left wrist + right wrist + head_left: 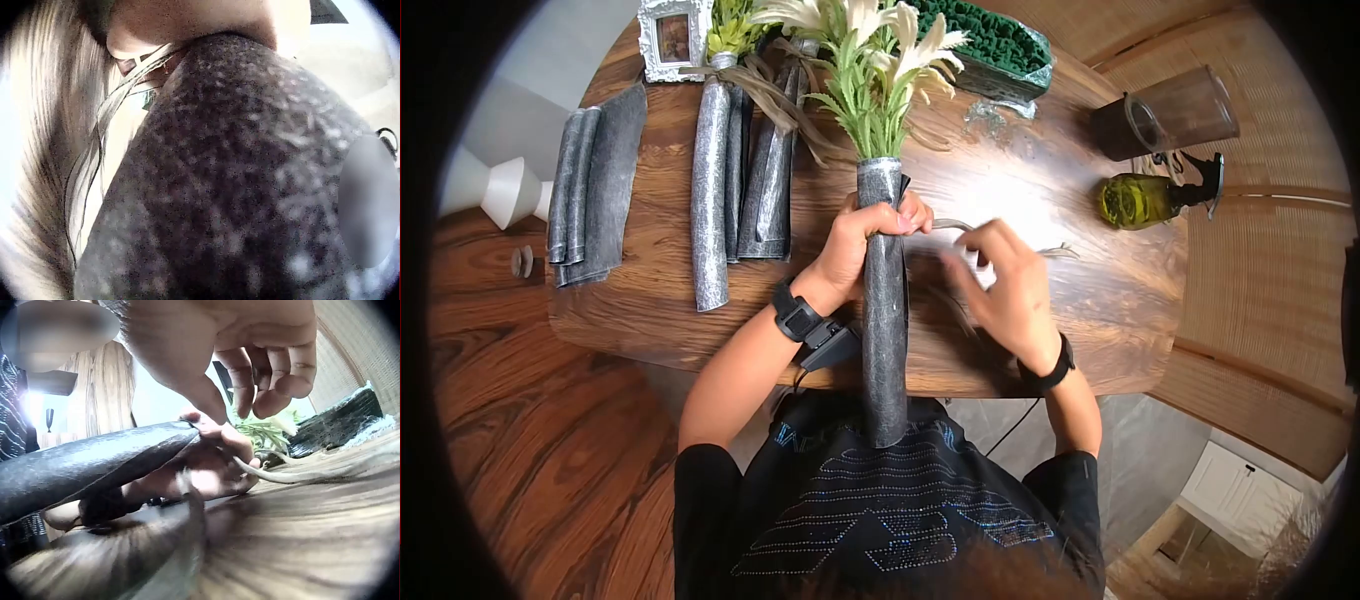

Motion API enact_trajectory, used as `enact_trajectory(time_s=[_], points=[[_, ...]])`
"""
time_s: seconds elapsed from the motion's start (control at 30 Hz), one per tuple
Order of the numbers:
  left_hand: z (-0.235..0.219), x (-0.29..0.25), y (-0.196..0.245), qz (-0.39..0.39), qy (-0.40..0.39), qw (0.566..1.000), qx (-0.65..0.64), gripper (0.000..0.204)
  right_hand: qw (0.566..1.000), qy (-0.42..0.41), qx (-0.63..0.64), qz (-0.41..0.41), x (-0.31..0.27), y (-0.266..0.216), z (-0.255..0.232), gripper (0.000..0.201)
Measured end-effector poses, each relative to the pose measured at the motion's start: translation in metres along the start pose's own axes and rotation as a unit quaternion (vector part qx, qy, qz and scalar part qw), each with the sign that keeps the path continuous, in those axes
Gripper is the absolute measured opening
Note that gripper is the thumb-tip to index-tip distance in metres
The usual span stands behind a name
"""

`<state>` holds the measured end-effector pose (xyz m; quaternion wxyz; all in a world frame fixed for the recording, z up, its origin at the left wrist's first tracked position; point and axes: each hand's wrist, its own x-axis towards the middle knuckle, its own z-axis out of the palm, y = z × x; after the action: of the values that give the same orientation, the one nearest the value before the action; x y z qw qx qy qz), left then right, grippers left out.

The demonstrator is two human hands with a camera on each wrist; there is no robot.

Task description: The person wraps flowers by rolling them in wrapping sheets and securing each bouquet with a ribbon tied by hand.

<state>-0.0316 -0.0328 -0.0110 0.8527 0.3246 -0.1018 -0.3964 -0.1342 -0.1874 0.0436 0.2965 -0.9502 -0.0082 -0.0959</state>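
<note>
My left hand (850, 245) grips a dark grey, silvery-flecked rolled wrap (885, 330) near its top, thumb across the front. Cream lily-like flowers (865, 20) on green leafy stems rise out of the wrap's upper end. A thin grey-brown ribbon (294, 477) comes out from the left hand and trails right over the table; its other tail (190, 519) hangs toward the camera in the right wrist view. My right hand (1015, 295) hovers to the right of the roll, fingers loosely bent, nothing between them. The wrap fills most of the left wrist view.
More wrapped rolls (712, 190) tied with ribbon lie to the left, beside folded grey sheets (610, 180). A white photo frame (655, 55) and a box of green material (975, 85) stand at the back. On the right are a yellow-green pump bottle (1135, 200) and a dark, see-through container (1180, 110).
</note>
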Motion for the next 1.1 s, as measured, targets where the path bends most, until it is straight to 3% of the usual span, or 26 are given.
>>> enact_trajectory(time_s=[0.03,0.13,0.27,0.37,0.43,0.47,0.5,0.57,0.6,0.63,0.7,0.73,0.8,0.87,0.93,0.97,1.0,1.1], points=[[-0.001,0.001,0.001,0.001,-0.001,1.000,0.001,0.010,0.999,-0.031,-0.003,0.016,-0.007,-0.006,0.000,0.021],[-0.003,0.000,-0.001,-0.014,-0.029,0.999,-0.010,0.011,0.990,-0.114,-0.072,-0.037,-0.019,-0.007,0.009,0.022],[-0.003,-0.001,0.000,0.000,-0.015,0.999,0.045,0.011,0.991,-0.113,-0.060,-0.028,-0.028,0.003,0.019,0.019],[0.003,-0.002,0.007,0.009,-0.022,0.995,0.092,0.014,0.995,-0.093,0.043,0.015,-0.028,0.003,0.012,0.013],[0.011,-0.006,0.015,0.028,0.060,0.974,0.217,0.019,0.992,-0.096,0.072,0.041,-0.022,0.002,0.000,0.012],[0.011,-0.005,0.019,0.031,0.057,0.973,0.223,0.019,0.987,-0.105,0.101,0.065,-0.018,0.000,-0.009,0.012],[0.009,-0.006,0.022,0.027,0.064,0.956,0.284,0.021,0.969,-0.136,0.149,0.141,-0.014,-0.002,-0.016,0.013],[0.008,-0.007,0.028,0.021,0.075,0.915,0.396,0.028,0.974,-0.112,0.167,0.108,-0.006,0.000,-0.028,0.015],[0.010,-0.008,0.033,0.024,0.077,0.914,0.397,0.028,0.975,-0.103,0.168,0.101,0.000,-0.001,-0.033,0.016],[0.013,-0.010,0.039,-0.009,0.071,0.864,0.498,0.031,0.957,-0.126,0.200,0.169,0.004,-0.004,-0.040,0.019],[0.018,-0.013,0.041,-0.065,0.078,0.761,0.641,0.041,0.955,-0.138,0.188,0.182,0.016,-0.012,-0.050,0.018],[0.021,-0.016,0.038,-0.066,0.079,0.760,0.642,0.041,0.954,-0.147,0.187,0.182,0.019,-0.014,-0.051,0.017],[0.029,-0.028,0.033,0.020,0.164,0.591,0.790,0.045,0.960,-0.146,0.174,0.161,0.023,-0.017,-0.047,0.017],[0.033,-0.037,0.037,0.007,0.184,0.598,0.780,0.044,0.966,-0.148,0.162,0.137,0.028,-0.018,-0.044,0.016],[0.029,-0.047,0.040,0.127,0.157,0.665,0.719,0.040,0.979,-0.102,0.150,0.089,0.030,-0.019,-0.040,0.017],[0.030,-0.051,0.044,0.126,0.137,0.687,0.703,0.036,0.979,-0.106,0.151,0.084,0.032,-0.020,-0.039,0.017],[0.027,-0.052,0.046,0.125,0.143,0.686,0.702,0.036,0.978,-0.109,0.149,0.094,0.034,-0.022,-0.039,0.018],[0.025,-0.055,0.051,0.191,0.062,0.645,0.738,0.033,0.974,-0.126,0.156,0.108,0.040,-0.031,-0.038,0.018]])
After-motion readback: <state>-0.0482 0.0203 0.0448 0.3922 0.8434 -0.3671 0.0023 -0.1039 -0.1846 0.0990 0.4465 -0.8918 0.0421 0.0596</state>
